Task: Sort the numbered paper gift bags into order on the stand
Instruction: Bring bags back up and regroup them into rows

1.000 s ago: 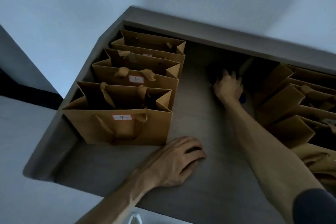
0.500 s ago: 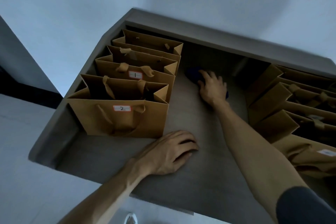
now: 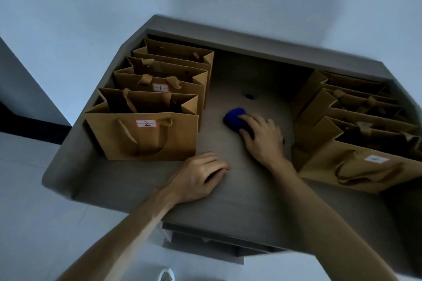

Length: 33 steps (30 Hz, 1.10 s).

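Left row of paper gift bags stands upright on the stand (image 3: 127, 180): bag marked 2 (image 3: 146, 137) nearest, bag marked 1 (image 3: 159, 89) behind it, two more beyond, numbers hidden. Right row (image 3: 356, 121) leans; near-right bag (image 3: 365, 166) has a blurred, unreadable label. Right hand (image 3: 262, 137) rests fingers-spread over a blue soft object (image 3: 235, 117) between the rows, gripping nothing else. Left hand (image 3: 201, 175) lies loosely curled on the stand, empty. Risks: misreading the dim labels; the right forearm brushing the tilted right bags over.
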Tool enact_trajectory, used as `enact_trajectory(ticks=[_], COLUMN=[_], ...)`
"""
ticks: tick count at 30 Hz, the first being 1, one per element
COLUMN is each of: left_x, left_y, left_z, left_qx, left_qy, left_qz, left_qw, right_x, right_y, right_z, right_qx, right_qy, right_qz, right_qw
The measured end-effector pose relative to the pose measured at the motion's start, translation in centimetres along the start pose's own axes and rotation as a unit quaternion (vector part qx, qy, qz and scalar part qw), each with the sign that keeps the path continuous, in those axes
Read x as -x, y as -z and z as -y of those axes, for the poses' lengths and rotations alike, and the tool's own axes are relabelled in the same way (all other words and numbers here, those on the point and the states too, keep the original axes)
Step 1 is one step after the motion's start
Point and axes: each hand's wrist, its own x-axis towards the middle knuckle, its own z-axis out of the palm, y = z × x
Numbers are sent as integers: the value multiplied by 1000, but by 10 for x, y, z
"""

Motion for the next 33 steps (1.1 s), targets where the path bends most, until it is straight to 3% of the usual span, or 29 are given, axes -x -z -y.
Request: enact_trajectory(ticks=[6, 11, 13, 19, 23, 25, 33], left_x=[25, 26, 24, 9, -19, -33, -86], left_y=[14, 22, 23, 45, 105, 138, 228], left_z=[-10, -10, -12, -26, -38, -33, 33], left_qx=[50, 80, 81, 84, 43, 7, -104], left_qy=[49, 107, 111, 56, -36, -49, 107], left_qz=[-35, -138, -140, -125, -139, -146, -155], left_qw=[997, 981, 981, 987, 989, 988, 977], right_x=[98, 162, 170, 161, 144, 126, 15], right_y=[9, 16, 16, 19, 31, 42, 99], right_z=[2, 7, 9, 16, 22, 26, 94], right_qx=[-25, -75, -80, -79, -75, -73, -178], right_qy=[88, 155, 167, 173, 205, 228, 212], right_qz=[-16, -30, -30, 10, 94, 99, -10], right_qw=[996, 985, 982, 982, 971, 966, 961])
